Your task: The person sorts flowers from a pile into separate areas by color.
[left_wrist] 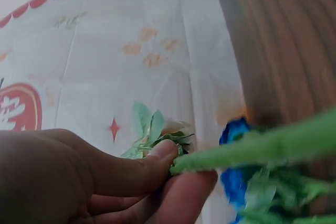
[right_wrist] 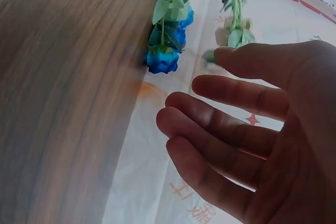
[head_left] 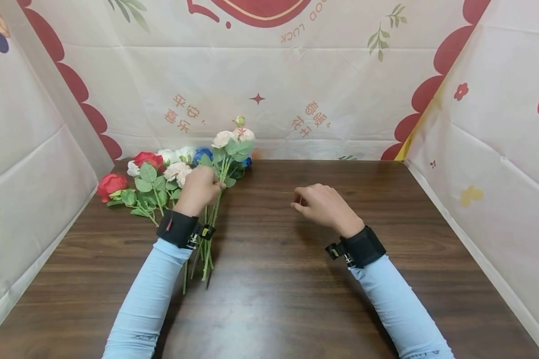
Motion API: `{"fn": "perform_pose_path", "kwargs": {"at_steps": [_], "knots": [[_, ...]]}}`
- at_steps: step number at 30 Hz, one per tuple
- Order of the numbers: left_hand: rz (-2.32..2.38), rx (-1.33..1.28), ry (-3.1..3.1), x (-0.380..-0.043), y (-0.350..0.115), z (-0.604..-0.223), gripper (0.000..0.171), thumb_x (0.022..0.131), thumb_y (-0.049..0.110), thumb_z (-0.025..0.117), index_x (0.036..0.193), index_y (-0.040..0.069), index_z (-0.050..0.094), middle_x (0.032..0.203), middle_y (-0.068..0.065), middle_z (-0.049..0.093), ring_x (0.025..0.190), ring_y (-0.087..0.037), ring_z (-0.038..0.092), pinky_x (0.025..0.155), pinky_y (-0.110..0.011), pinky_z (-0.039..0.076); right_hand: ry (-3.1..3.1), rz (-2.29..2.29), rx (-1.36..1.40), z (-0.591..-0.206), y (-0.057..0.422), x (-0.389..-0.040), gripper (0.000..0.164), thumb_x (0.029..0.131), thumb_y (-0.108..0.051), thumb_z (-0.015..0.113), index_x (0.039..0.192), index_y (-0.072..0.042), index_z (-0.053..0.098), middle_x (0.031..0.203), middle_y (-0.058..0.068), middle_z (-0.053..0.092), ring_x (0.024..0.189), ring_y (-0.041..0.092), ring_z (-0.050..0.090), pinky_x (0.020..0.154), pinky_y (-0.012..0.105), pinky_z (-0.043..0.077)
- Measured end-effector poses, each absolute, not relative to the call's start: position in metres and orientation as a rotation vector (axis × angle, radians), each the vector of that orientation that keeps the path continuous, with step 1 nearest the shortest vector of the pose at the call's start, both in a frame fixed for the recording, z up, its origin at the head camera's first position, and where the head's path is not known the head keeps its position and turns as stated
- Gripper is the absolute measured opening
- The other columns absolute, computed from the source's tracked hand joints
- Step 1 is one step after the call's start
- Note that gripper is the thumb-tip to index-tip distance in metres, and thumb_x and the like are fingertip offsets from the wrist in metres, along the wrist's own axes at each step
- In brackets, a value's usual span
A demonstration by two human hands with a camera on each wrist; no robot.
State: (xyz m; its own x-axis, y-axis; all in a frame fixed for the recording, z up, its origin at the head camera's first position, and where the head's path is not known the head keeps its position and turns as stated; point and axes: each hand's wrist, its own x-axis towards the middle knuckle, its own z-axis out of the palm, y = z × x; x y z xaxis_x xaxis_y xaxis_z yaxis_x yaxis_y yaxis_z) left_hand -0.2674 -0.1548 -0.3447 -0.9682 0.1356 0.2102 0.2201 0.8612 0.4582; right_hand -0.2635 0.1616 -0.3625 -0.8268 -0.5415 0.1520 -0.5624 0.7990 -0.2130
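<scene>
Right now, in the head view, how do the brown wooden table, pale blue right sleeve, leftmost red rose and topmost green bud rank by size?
Largest to smallest:
1. Brown wooden table
2. Pale blue right sleeve; nearness may exaggerate it
3. Leftmost red rose
4. Topmost green bud

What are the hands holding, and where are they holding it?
The left hand pinches pale flowers by their green stems, below the blooms. The right hand holds nothing.

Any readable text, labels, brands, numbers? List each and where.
"OOD LUCK", not upright, first letter cut off: back cloth.
"平安喜乐": back cloth, left of red star.
Orange characters right of star: too blurred.
Marks on left sleeve and right sleeve: too small.
Red emblem, left wrist view: blurred, cut off.
</scene>
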Motion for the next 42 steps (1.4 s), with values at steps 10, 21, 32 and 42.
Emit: {"fn": "perform_pose_path", "kwargs": {"at_steps": [10, 21, 32, 42], "knots": [[-1.002, -0.373, -2.930, -0.262, -0.121, -0.352, 0.050, 0.100, 0.022, 0.070, 0.053, 0.009, 0.060, 0.062, -0.014, 0.072, 0.062, -0.032, 0.073, 0.051, -0.025, 0.043, -2.925, 0.552, 0.944, -0.369, 0.142, -0.259, 0.015, 0.102, -0.031, 0.066, 0.105, -0.020, 0.075, 0.088, -0.006, 0.075, 0.075, 0.008, 0.067, 0.067, 0.031, 0.055], [-1.168, -0.351, -2.890, -0.257, -0.091, -0.360, 0.035, 0.102, 0.025, 0.068, 0.072, 0.010, 0.075, 0.066, -0.009, 0.074, 0.065, -0.027, 0.076, 0.048, -0.024, 0.043, -2.966, 1.482, 0.820, -0.379, 0.119, -0.253, 0.038, 0.105, -0.040, 0.061, 0.120, -0.006, 0.069, 0.088, 0.021, 0.073, 0.066, 0.024, 0.073, 0.066, 0.050, 0.064], [-1.295, -0.418, -2.747, -0.251, -0.078, -0.361, 0.022, 0.101, 0.023, 0.069, 0.089, 0.008, 0.080, 0.070, -0.004, 0.075, 0.057, -0.018, 0.071, 0.049, -0.023, 0.041, -2.871, 1.735, 0.791, -0.382, 0.112, -0.251, 0.029, 0.103, -0.030, 0.066, 0.110, -0.002, 0.071, 0.081, 0.021, 0.073, 0.063, 0.025, 0.073, 0.065, 0.058, 0.063], [-1.493, -0.414, -2.678, -0.249, -0.071, -0.364, 0.022, 0.102, 0.020, 0.067, 0.100, 0.000, 0.077, 0.076, -0.011, 0.076, 0.059, -0.016, 0.072, 0.055, -0.027, 0.060, -2.775, 1.860, 0.735, -0.377, 0.112, -0.248, 0.020, 0.101, -0.013, 0.067, 0.101, 0.006, 0.071, 0.069, 0.011, 0.072, 0.055, 0.015, 0.069, 0.070, 0.066, 0.059]]}}
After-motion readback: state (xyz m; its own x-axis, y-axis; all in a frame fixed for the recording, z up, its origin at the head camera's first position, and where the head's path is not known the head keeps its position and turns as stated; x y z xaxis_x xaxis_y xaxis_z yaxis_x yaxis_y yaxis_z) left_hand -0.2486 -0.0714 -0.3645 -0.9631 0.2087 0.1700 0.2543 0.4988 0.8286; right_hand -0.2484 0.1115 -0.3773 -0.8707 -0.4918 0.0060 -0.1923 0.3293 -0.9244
